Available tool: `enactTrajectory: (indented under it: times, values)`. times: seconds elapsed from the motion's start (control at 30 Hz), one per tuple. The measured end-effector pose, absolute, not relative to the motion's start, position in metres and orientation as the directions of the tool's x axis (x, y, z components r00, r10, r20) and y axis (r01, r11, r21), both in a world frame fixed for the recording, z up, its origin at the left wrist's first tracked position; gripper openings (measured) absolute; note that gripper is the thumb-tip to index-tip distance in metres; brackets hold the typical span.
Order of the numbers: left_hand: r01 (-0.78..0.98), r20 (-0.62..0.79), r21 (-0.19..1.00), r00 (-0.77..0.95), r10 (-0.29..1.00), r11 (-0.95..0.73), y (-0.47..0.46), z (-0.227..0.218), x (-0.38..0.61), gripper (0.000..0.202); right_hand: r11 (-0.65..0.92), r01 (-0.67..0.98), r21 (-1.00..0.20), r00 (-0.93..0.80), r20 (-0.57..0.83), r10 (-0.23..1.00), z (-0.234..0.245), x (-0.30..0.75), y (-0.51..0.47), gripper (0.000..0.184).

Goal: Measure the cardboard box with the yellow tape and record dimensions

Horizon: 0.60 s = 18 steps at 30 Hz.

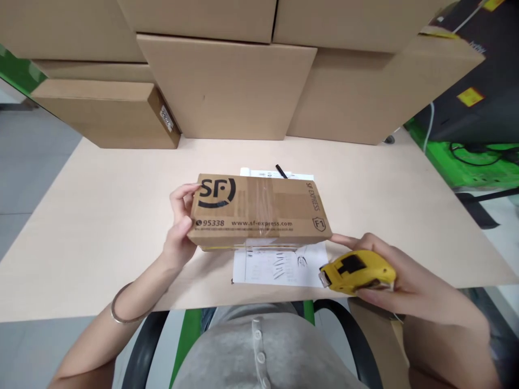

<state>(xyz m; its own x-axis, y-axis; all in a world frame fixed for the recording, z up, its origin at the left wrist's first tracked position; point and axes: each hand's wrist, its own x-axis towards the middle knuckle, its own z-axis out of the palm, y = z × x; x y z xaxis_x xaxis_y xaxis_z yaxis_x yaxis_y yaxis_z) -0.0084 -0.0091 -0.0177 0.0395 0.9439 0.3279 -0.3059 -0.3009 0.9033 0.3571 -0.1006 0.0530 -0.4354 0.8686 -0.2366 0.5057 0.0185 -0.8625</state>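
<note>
A brown cardboard box printed with SF Express lettering is held above the table, its top face tilted toward me and a strip of clear tape across its middle. My left hand grips its left end, thumb at the front and fingers behind. My right hand is closed around a yellow tape measure with a black part and a metal tip. One outstretched finger of that hand reaches the box's lower right corner. Beneath the box lies a printed paper sheet with pen marks, partly covered.
Large cardboard boxes stand along the back of the pale table. A flatter carton sits at the back left. A black pen lies behind the held box. On the right are dark equipment and cables on a green surface.
</note>
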Motion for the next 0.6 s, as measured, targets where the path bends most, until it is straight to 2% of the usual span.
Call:
enactTrajectory:
  times: [0.1,0.17,0.33,0.47,0.53,0.6]
  values:
    - [-0.314,0.308,0.911,0.079,0.948,-0.269,-0.012,-0.030,-0.016,0.046,-0.005,0.534,-0.846,-0.494,-0.316,0.810,0.050,0.363,-0.099,0.028]
    - [-0.305,0.318,0.911,0.084,0.944,-0.279,-0.013,-0.032,-0.019,0.048,0.021,0.541,-0.841,-0.509,-0.307,0.804,0.056,0.367,-0.097,0.028]
    - [-0.199,0.391,0.907,0.078,0.917,-0.370,-0.009,-0.023,-0.018,0.060,0.191,0.479,-0.857,-0.467,-0.064,0.882,0.090,0.342,-0.073,0.034]
    - [-0.090,0.404,0.914,0.134,0.905,-0.395,-0.005,-0.017,-0.014,0.073,0.294,0.538,-0.790,-0.427,0.046,0.903,0.107,0.277,-0.032,0.036]
    - [-0.146,0.377,0.923,0.153,0.913,-0.357,-0.003,-0.018,-0.012,0.074,0.419,0.541,-0.729,-0.569,0.049,0.821,0.111,0.241,-0.012,0.039]
    - [-0.244,0.339,0.922,0.139,0.930,-0.300,-0.001,-0.022,-0.012,0.071,0.533,0.501,-0.682,-0.683,0.067,0.727,0.113,0.212,0.004,0.035]
